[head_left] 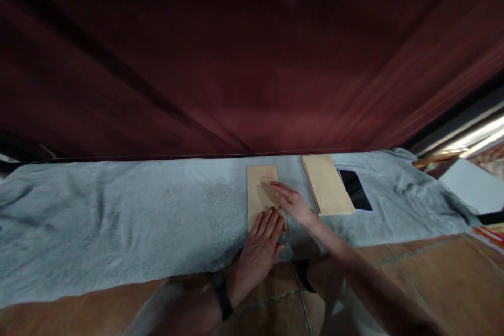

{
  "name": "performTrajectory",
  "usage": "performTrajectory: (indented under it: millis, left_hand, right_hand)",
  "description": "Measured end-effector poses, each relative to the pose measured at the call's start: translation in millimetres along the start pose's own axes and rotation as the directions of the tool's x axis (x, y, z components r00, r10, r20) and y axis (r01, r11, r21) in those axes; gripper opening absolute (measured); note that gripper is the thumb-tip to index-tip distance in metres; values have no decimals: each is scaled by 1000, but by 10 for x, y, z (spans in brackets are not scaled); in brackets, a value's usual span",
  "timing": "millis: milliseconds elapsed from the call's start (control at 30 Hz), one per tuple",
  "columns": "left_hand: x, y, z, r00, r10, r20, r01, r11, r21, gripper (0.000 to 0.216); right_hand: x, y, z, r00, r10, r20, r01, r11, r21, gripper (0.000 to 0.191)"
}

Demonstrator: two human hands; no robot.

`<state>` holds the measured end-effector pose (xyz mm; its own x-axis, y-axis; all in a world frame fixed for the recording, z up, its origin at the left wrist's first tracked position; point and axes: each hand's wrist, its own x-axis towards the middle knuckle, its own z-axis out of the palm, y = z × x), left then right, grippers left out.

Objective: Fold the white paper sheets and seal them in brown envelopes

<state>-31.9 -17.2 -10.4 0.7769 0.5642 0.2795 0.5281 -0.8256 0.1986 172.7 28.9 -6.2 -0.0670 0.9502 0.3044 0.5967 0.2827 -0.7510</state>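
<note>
Tan envelope [262, 191] flat on grey towel [118, 215], long axis near-to-far, pinned under flat open left hand [260, 249] at near end, right hand [291, 200] fingers spread across its right edge, gripping nothing.

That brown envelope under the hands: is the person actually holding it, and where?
Not gripped. Both hands lie flat on the brown envelope: the left hand presses its near end, the right hand its right edge.

Probably home: tiled floor [425, 268], grey towel [118, 220] spread as work surface, dark red curtain [236, 63] behind.
</note>
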Motion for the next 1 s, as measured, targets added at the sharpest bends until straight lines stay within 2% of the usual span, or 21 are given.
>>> performTrajectory:
  millis: [133, 233, 333, 433, 567, 633, 733, 867, 1000]
  left_hand:
    - [-107, 109, 75, 999, 24, 45, -25, 1000, 19, 55]
    - [-91, 55, 133, 999, 19, 44, -20, 1000, 17, 52]
    - [-31, -39, 165, 996, 45, 83, -48, 998, 40, 43]
    - [30, -96, 153, 988, 62, 139, -73, 994, 77, 44]
    - [66, -114, 72, 984, 70, 161, -85, 992, 90, 44]
    - [64, -129, 3, 982, 95, 166, -107, 992, 68, 44]
    - [51, -187, -138, 976, 140, 169, -140, 990, -14, 42]
    - [17, -312, -304, 983, 105, 150, -79, 982, -171, 44]
    - [-61, -421, -323, 991, 30, 129, 5, 965, -261, 50]
  right_hand:
    - [265, -43, 242, 958, -181, 221, 209, 971, -113, 41]
    - [420, -1, 422, 935, -179, 305, 257, 936, -239, 40]
    - [567, 98, 477, 941, -154, 302, 256, 907, -336, 41]
    - [730, 211, 407, 959, -123, 256, 218, 895, -389, 42]
    - [820, 296, 210, 995, -6, 100, 44, 923, -383, 39]
    - [720, 277, 96, 999, 43, 30, -32, 948, -317, 39]
    - [366, 167, -71, 997, 80, 0, -78, 978, -194, 42]
    - [-293, -31, -208, 988, 148, -45, -150, 988, -49, 32]
    - [-817, -178, -157, 988, 153, -34, -154, 988, -29, 28]
